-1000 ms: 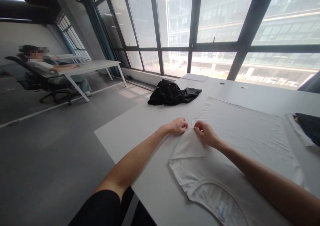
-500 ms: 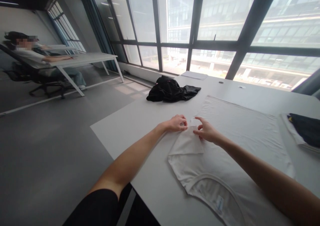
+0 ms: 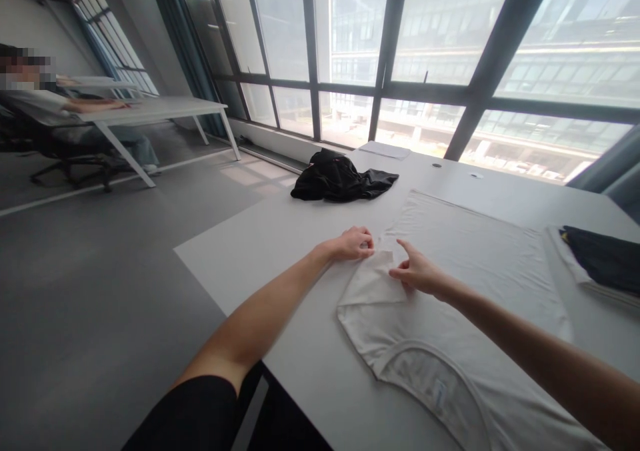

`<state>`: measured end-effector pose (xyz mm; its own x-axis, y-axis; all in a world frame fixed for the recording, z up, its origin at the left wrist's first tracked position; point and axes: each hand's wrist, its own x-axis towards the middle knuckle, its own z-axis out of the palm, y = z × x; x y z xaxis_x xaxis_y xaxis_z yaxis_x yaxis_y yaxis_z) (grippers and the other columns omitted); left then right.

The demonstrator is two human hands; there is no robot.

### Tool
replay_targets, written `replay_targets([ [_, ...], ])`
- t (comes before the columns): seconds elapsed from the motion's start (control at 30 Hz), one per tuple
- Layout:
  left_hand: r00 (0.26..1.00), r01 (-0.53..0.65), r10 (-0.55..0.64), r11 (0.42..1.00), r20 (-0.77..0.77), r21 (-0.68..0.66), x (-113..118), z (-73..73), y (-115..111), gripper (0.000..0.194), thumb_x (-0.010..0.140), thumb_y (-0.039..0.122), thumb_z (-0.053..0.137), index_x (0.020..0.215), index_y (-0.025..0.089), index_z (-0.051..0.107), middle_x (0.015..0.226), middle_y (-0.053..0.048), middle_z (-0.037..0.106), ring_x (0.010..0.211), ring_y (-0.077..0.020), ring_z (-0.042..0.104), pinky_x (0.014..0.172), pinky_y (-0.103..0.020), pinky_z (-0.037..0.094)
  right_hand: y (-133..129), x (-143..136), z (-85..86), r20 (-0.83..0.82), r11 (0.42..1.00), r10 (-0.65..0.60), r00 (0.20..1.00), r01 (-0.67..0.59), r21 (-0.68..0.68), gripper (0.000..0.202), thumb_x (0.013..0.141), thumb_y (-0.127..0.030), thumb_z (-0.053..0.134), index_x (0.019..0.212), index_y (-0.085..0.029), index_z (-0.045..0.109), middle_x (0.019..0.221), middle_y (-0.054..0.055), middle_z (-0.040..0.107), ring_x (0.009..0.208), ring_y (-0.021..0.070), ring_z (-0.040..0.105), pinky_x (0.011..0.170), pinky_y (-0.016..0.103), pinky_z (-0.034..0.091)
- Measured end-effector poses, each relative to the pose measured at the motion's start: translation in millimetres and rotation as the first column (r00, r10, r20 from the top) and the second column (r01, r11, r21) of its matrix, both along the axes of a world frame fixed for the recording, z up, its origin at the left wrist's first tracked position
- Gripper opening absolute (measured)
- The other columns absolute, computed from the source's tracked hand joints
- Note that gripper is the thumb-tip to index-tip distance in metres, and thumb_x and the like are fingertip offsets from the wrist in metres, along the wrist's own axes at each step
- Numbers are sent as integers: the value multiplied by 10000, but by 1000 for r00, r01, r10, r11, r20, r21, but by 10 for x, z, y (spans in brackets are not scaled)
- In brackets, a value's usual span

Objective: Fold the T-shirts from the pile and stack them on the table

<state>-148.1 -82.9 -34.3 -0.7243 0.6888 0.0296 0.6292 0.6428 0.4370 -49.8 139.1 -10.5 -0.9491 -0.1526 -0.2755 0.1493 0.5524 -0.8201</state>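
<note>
A white T-shirt lies spread on the white table, its neckline toward me and an inside label showing at the collar. Its left sleeve is folded inward over the body. My left hand is at the shirt's left edge by the folded sleeve, fingers curled and pinching the cloth there. Just across the sleeve, my right hand hovers over or lightly touches the fabric. Its thumb and index finger are apart, with the other fingers partly hidden.
A crumpled black garment lies beyond my left hand on the table. Folded dark and white clothes are stacked at the right. Flat white sheets lie near the windows. A person sits at another table.
My right hand has drawn back slightly from the left one, toward me, and its fingers have come off the sleeve's corner. My left hand stays at the shirt's edge. The view has shifted a little.
</note>
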Motion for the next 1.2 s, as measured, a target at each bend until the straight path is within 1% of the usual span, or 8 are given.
replay_targets([
  [0.17, 1000, -5, 5, 1000, -10, 15, -14, -31, 15, 151, 905, 335, 655, 932, 208, 733, 1219, -61, 627, 1146, -248, 555, 1086, -362, 382, 26, 67, -14, -115, 1000, 19, 993, -18, 5, 878, 794, -143, 570, 1595, -195, 216, 592, -107, 495, 511, 113, 495, 479, 193, 380],
  [0.33, 999, -15, 16, 1000, -45, 22, 26, -22, 45, 144, 891, 335, 667, 890, 209, 736, 1188, -66, 641, 1117, -252, 580, 1065, -355, 409, 35, 113, -6, -103, 999, -31, 994, 27, -40, 844, 833, -209, 546, 1600, -277, 199, 720, -74, 541, 546, 130, 555, 514, 243, 492],
  [0.43, 996, -40, 40, 999, -74, 8, 74, 32, 47, 144, 884, 339, 679, 912, 211, 736, 1162, -78, 648, 1103, -264, 598, 1025, -363, 446, 50, 162, -73, -157, 984, 28, 987, 0, 180, 805, 845, -190, 557, 1592, -231, 261, 783, -31, 612, 615, 157, 612, 620, 292, 534],
  [0.57, 991, -44, 50, 998, -122, 50, 231, 212, 57, 251, 961, 316, 581, 1154, 206, 697, 1226, -94, 653, 1134, -260, 616, 1018, -359, 463, 67, 256, -112, -383, 827, 242, 892, 17, 562, 492, 928, -239, 543, 1414, -162, 553, 1036, 118, 691, 928, 254, 669, 838, 369, 518],
  [0.73, 966, -21, 28, 999, -256, 30, 770, 374, 154, 331, 993, 158, 432, 1244, 174, 648, 1235, -128, 683, 1128, -259, 653, 1003, -358, 476, 30, 163, -99, -587, 841, 389, 710, -15, 540, 445, 969, -157, 396, 1357, -177, 615, 1279, 144, 650, 1197, 270, 583, 1043, 410, 466],
  [0.83, 947, 1, -14, 999, -320, -40, 1144, 234, 145, 405, 1037, 258, 417, 1398, 126, 544, 1438, -196, 571, 1369, -303, 509, 1154, -438, 351, 14, -5, -162, -597, 839, 497, 630, -171, 517, 513, 992, -152, 344, 1468, -190, 531, 1469, 127, 562, 1400, 250, 458, 1168, 453, 372],
  [0.97, 965, 25, -55, 993, -255, -118, 1426, -58, -17, 681, 1045, 539, 393, 1586, 135, 310, 1641, -193, 293, 1550, -306, 206, 1234, -508, 191, 29, -144, -281, -470, 708, 686, 555, -362, 606, 520, 1062, -332, 346, 1568, -227, 399, 1628, 98, 372, 1542, 262, 232, 1238, 563, 191],
  [1.2, 981, 70, -90, 991, -173, -116, 1519, -154, -176, 800, 1026, 634, 358, 1637, 155, 164, 1678, -159, 166, 1573, -287, 82, 1253, -528, 99, 46, -171, -263, -404, 647, 727, 555, -360, 672, 595, 1070, -462, 346, 1608, -212, 306, 1649, 135, 284, 1548, 280, 197, 1236, 607, 90],
])
